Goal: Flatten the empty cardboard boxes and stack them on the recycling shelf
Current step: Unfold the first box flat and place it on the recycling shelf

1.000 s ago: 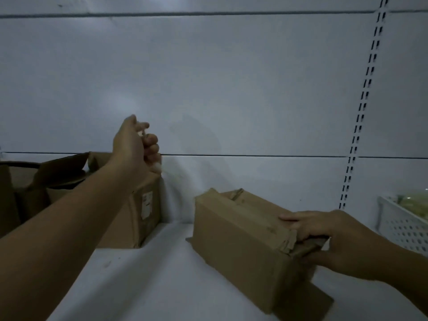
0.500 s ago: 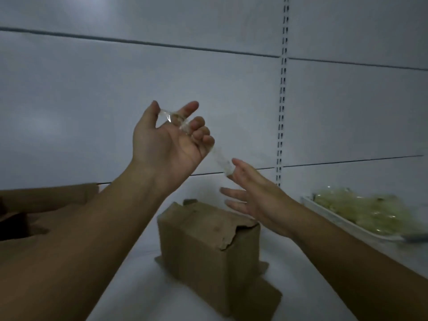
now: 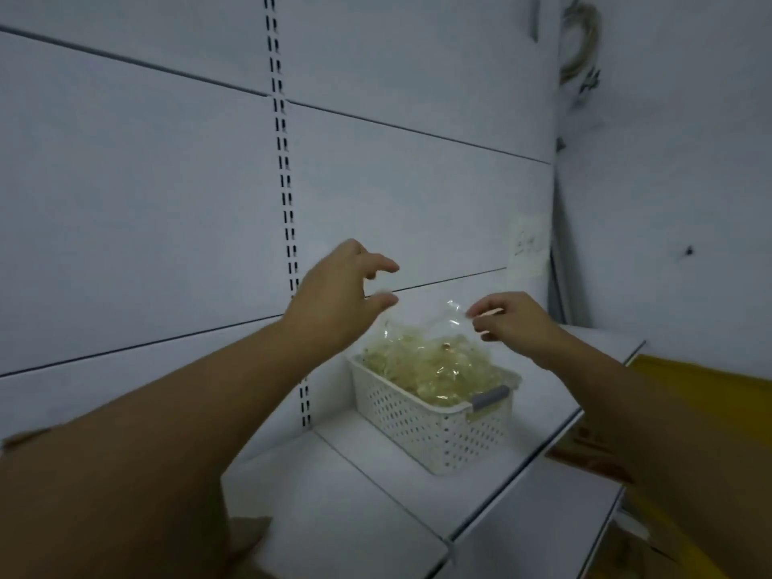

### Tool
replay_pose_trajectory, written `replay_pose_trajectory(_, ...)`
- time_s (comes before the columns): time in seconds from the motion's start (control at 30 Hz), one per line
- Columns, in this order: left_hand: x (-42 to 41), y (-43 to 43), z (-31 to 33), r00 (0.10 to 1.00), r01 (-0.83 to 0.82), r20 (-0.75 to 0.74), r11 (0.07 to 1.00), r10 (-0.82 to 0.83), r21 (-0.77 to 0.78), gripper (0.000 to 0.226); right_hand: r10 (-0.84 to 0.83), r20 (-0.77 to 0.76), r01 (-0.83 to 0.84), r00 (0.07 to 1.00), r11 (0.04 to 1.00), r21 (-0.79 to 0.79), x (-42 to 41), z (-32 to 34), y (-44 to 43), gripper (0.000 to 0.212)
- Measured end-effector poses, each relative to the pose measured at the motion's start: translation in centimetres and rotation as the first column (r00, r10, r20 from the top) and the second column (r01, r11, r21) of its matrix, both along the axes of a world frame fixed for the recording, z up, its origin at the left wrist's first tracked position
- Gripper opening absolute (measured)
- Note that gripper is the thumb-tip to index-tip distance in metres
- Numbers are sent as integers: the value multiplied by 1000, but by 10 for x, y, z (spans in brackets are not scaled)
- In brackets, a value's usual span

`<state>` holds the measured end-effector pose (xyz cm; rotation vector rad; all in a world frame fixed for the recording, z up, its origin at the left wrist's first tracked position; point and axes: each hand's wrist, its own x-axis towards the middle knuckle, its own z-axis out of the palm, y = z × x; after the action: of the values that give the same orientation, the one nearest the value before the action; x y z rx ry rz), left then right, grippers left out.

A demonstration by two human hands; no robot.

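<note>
Both our hands hover above the white basket (image 3: 434,428) of clear wrappers on the shelf (image 3: 376,495): left hand (image 3: 338,302) open, right hand (image 3: 514,321) pinching a clear strip (image 3: 453,317).

Both my bare forearms reach forward and upward, hands raised near each other but apart. My left hand (image 3: 340,292) has fingers spread and loosely curled, palm facing right. My right hand (image 3: 511,321) pinches thumb and fingertips together, facing left.
</note>
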<state>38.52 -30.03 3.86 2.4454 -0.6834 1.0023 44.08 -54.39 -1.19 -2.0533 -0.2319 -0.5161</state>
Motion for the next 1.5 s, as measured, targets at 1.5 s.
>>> replay_pose_trajectory(1.5,-257,199,-128,918,-398,-3,918,398,-4,17,778,-63,-709,625,533,-461,-113,-43,268,28)
